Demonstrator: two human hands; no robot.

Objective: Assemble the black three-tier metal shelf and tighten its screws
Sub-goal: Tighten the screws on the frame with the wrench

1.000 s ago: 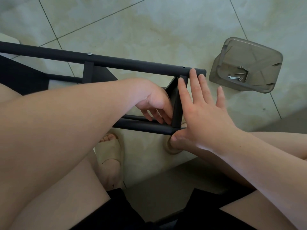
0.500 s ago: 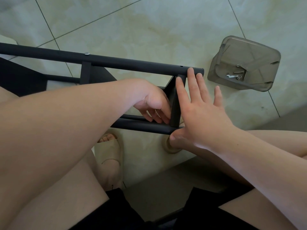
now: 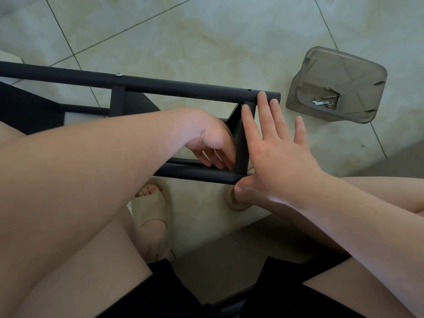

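While I watch through the head camera, the black shelf lies on its side across the tiled floor in front of the knees, two long tubes joined by a short end bracket. The right grip is open and flat, its straight fingers pressed against the bracket and the tip of the upper tube, thumb under the lower tube. The left grip reaches inside the frame with fingers curled down into the corner where bracket meets lower tube; I cannot tell whether it pinches a screw there. One screw head sits further along the upper tube, and a bare hole shows near the end. I judge the step is seating this corner joint. To do it well I would press the bracket square, line up the holes before threading, and start by fingers. A small wrench and spare screws wait in the grey tray, well apart to the right.
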